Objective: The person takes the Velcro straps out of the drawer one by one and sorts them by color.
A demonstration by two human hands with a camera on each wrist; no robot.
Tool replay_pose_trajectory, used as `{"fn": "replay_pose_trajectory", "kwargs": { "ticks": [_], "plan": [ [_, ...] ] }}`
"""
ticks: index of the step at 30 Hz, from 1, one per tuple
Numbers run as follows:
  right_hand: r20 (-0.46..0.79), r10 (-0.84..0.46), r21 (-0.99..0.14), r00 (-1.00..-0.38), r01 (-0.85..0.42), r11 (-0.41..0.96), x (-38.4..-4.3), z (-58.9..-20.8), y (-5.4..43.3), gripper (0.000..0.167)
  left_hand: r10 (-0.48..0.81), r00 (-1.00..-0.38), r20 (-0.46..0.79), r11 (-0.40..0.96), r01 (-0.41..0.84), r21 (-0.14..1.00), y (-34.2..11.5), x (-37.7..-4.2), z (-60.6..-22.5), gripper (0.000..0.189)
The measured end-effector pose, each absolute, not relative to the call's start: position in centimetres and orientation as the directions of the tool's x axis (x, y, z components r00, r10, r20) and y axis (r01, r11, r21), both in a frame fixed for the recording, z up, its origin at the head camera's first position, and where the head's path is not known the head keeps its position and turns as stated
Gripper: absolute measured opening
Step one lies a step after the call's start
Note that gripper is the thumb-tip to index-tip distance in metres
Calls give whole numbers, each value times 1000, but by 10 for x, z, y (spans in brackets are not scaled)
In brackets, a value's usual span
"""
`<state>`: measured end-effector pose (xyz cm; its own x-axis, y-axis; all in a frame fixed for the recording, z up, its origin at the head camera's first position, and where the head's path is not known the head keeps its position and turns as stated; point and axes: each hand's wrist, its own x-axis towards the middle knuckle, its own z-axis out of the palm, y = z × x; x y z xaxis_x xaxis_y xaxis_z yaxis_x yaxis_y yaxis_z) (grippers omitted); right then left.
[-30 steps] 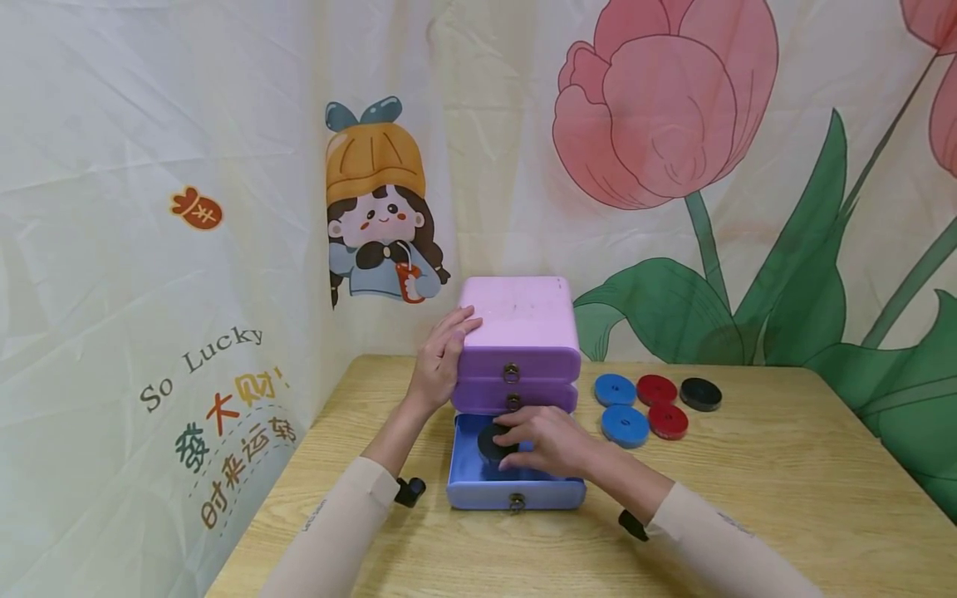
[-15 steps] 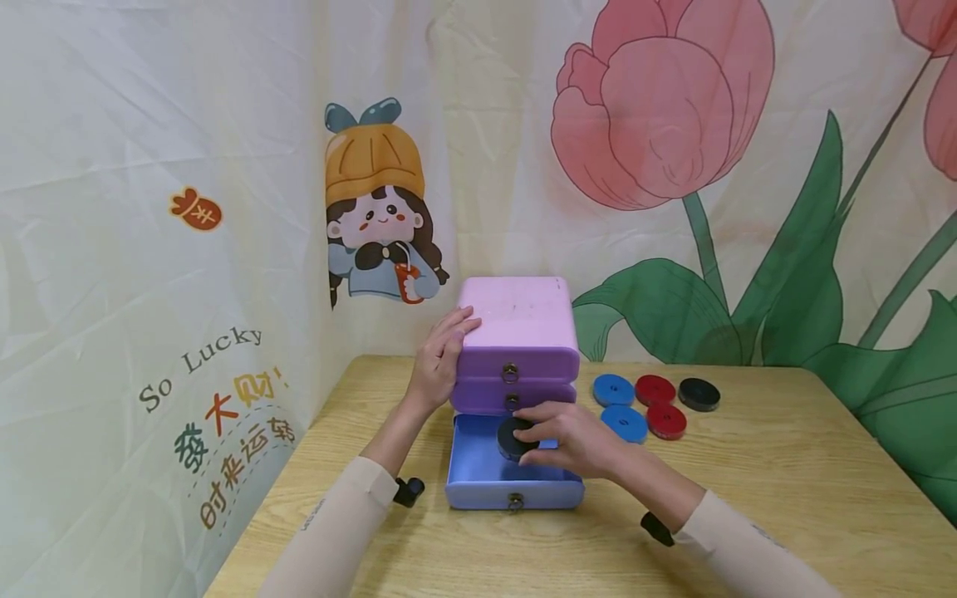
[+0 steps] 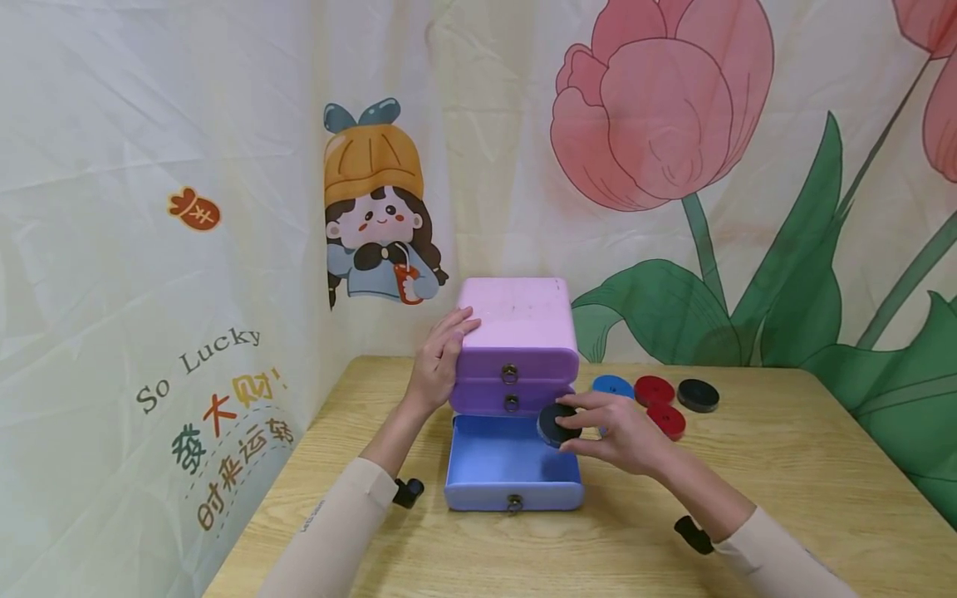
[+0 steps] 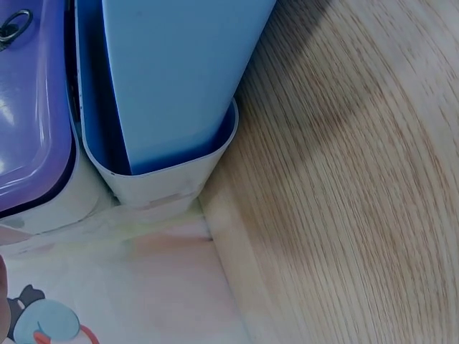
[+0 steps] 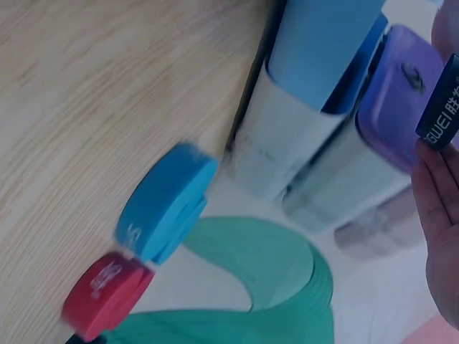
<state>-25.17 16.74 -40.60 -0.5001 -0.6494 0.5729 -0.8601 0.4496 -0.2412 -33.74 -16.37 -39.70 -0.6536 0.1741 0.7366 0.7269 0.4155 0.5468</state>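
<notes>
My right hand point(image 3: 624, 432) pinches a black roll of tape point(image 3: 558, 425) between thumb and fingers, above the right side of the pulled-out blue drawer point(image 3: 486, 461). White lettering shows on that roll's edge in the right wrist view, where the fingers point(image 5: 437, 193) touch it. Nothing lies on the visible floor of the drawer. My left hand point(image 3: 436, 370) rests against the left side of the pink and purple drawer box point(image 3: 516, 311), fingers reaching over its top edge. Only a sliver of that hand enters the left wrist view.
Right of the box lie a blue roll point(image 3: 613, 387), two red rolls point(image 3: 654, 390) and another black roll point(image 3: 699, 395). A second blue roll is mostly hidden behind my right hand. Two purple drawers point(image 3: 478, 365) above the blue one are closed. A printed curtain point(image 3: 508, 166) hangs behind the table.
My right hand has lifted the black roll from the drawer's middle and carried it right, to above the drawer's right edge. The left hand has stayed in place on the box.
</notes>
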Motion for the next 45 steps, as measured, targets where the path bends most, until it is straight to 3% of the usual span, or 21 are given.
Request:
{"fn": "replay_pose_trajectory", "kwargs": {
  "ticks": [12, 21, 29, 36, 45],
  "plan": [
    [577, -573, -294, -582, -803, 519, -253, -407, 210, 38, 170, -656, 735, 422, 723, 547, -164, -336, -396, 43],
    [504, -490, -382, -711, -693, 612, -255, -420, 242, 34, 174, -645, 744, 427, 730, 533, -163, -337, -397, 44],
    [520, -392, -382, -758, -618, 688, -263, -428, 270, 34, 178, -642, 746, 430, 733, 527, -163, -337, -395, 45],
    [419, -293, -444, -859, -475, 760, -270, -437, 298, 34, 174, -643, 746, 434, 730, 528, -163, -338, -396, 45],
    [424, -223, -433, -878, -412, 802, -275, -448, 320, 29, 179, -645, 743, 424, 732, 533, -163, -338, -397, 43]
  ]
}}
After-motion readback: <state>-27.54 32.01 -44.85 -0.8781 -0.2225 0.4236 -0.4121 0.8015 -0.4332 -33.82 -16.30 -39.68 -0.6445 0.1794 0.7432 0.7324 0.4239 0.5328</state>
